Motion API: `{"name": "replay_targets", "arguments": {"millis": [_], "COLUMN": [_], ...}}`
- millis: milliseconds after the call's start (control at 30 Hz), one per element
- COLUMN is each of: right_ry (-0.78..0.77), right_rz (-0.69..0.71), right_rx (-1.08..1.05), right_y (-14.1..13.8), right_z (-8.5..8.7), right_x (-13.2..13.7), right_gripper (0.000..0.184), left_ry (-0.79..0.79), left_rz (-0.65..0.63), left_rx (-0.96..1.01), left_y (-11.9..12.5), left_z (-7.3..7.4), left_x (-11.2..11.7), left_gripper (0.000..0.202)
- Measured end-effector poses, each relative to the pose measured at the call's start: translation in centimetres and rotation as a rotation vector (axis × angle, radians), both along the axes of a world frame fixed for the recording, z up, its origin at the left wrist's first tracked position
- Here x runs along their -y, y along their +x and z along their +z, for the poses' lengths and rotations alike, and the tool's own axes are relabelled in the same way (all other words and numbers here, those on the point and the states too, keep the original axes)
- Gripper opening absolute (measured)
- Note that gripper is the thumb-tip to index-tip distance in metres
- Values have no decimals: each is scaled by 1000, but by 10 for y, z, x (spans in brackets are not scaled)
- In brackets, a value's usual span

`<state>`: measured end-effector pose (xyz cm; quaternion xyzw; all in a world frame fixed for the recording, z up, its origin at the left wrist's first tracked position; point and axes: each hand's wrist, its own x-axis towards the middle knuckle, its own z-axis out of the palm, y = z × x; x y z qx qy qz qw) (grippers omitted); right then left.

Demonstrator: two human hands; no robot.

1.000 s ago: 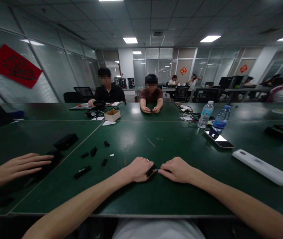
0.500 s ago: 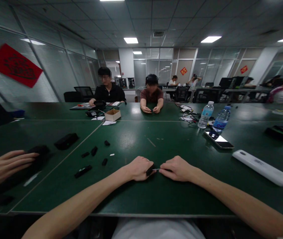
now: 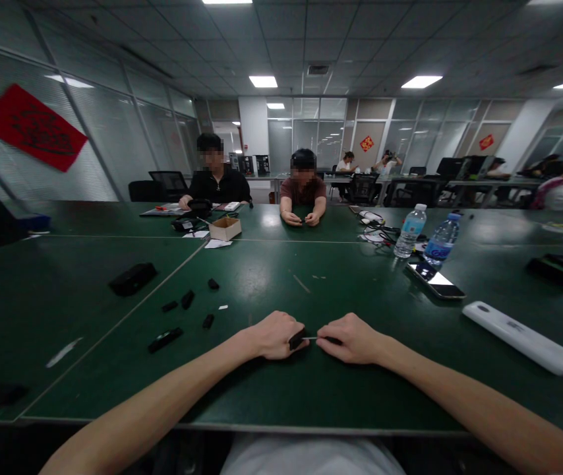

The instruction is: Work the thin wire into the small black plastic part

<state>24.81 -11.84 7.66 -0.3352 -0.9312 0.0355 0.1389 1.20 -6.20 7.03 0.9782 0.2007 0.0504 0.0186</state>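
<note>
Left hand: fingers curled and pressed together, pinching a small black plastic piece above the green worktop. Right hand: fingertips pinched on a thin metal pin, its tip at the black piece (exact join too small to tell). Best handling for so fine a part: forearms low, pinch short and close to the join, pin in line with the piece, no sideways force.

Hands near the front edge, with only a narrow bare strip behind them. Wide open room ahead, apart from one pale sliver. To the left, loose black pieces and a black case, around a diagonal table seam. To the right, a long white handset, then a smartphone and two water bottles toward the far side.
</note>
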Motion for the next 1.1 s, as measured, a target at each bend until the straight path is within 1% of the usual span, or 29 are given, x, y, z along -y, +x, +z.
{"name": "replay_targets", "arguments": {"millis": [267,400,500,600,767,933,1100], "right_ry": [40,-4,-35,-64,-110,-136,-142], "right_rz": [-18,-58,-79,-64,-57,-95,-160], "right_rx": [45,27,23,46,55,43,44], "right_y": [6,13,15,14,11,7,3], "right_z": [9,16,19,18,15,12,10], "right_x": [-5,-8,-8,-7,-7,-6,-2], "right_gripper": [31,33,33,33,33,35,36], "left_ry": [-28,-49,-38,-13,13,26,41], "left_rz": [70,86,64,40,48,72,135], "left_rx": [20,61,56,40,28,23,3], "left_y": [2,-1,-1,-1,0,1,2], "left_z": [1,1,1,1,1,0,-3], "left_x": [-1,-3,-4,-2,-1,-2,-3], "left_gripper": [35,38,35,34,33,31,34]}}
